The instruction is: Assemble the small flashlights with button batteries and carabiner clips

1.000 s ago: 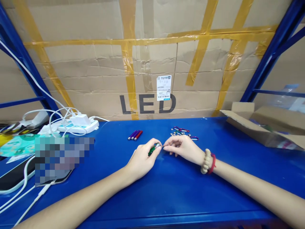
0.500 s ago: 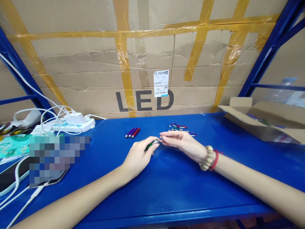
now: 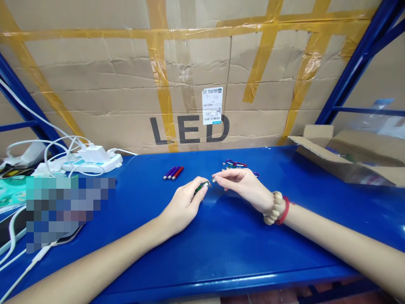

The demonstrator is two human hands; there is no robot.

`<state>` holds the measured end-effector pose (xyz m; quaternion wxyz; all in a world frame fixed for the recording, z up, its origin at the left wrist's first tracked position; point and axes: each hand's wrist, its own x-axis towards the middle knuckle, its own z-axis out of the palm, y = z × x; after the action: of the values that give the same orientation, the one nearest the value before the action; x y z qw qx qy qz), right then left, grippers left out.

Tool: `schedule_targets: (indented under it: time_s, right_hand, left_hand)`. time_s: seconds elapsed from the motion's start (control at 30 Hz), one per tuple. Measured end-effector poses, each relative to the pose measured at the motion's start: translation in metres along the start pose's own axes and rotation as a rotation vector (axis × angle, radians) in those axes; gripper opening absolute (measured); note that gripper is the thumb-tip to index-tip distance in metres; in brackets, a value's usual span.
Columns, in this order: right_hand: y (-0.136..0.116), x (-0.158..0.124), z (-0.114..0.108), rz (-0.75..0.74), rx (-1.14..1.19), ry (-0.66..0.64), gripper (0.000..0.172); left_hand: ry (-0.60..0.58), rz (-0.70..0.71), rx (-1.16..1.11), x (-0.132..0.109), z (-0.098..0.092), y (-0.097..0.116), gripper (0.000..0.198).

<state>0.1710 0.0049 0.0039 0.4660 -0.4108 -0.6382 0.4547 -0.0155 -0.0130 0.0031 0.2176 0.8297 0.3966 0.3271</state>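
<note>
My left hand (image 3: 181,204) is closed around a green mini flashlight (image 3: 200,187), a slim metal tube with a silver end that points right; most of its body is hidden in the palm. Between thumb and fingertips, my right hand (image 3: 237,182) pinches a small silver piece (image 3: 214,180), possibly a button cell or cap. A narrow gap separates this piece from the tube's end. Behind the right hand lie carabiners (image 3: 236,163) in red, purple and other colours, with small silver discs (image 3: 223,164) around them, partly covered. Purple and red tubes (image 3: 177,172) lie side by side beyond my left hand.
A blue table (image 3: 202,253) carries everything. At left are a white power strip (image 3: 104,166), tangled cables and a blurred-out device. An open cardboard box (image 3: 351,158) stands at right. Behind rises a large taped carton (image 3: 126,93) marked LED, between blue rack posts.
My right hand's fingers have come together more, and the silver piece now shows clearly at their tips. The left hand keeps its hold on the green mini flashlight. The view has shifted slightly.
</note>
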Motion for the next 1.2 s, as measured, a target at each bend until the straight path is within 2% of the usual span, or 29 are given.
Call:
schedule_targets:
  time_s: [0.23,0.4,0.53,0.73,0.83,1.03,1.1,1.2]
  right_hand:
    - [0.0,0.001,-0.003,-0.12,-0.181,-0.041,0.026]
    - [-0.001,0.002,-0.011,-0.094,-0.221,-0.149,0.025]
    - [-0.008,-0.001,-0.013,-0.166,-0.289,-0.207,0.024]
    - [-0.016,-0.008,-0.008,-0.247,-0.355,-0.205,0.025]
    - [-0.015,-0.01,-0.005,-0.139,-0.292,-0.175,0.028]
    - [-0.013,-0.012,0.001,0.271,0.004,-0.206,0.034]
    - [-0.014,-0.012,0.002,0.337,0.079,-0.236,0.036]
    - [-0.017,-0.013,0.004,0.353,0.108,-0.242,0.038]
  left_hand:
    - [-0.026,0.059,-0.005,-0.001,0.001,-0.004,0.022]
    - [0.025,0.231,0.029,-0.003,0.004,-0.008,0.022]
    - [0.037,0.373,0.056,-0.006,0.004,-0.01,0.023]
    - [0.094,0.481,0.097,-0.01,0.005,-0.01,0.022]
    - [0.147,0.501,0.097,-0.009,0.006,-0.011,0.023]
    - [0.216,0.475,0.143,-0.007,0.007,-0.013,0.027]
    - [0.197,0.466,0.137,-0.006,0.008,-0.014,0.026]
    - [0.158,0.447,0.134,-0.004,0.008,-0.015,0.027]
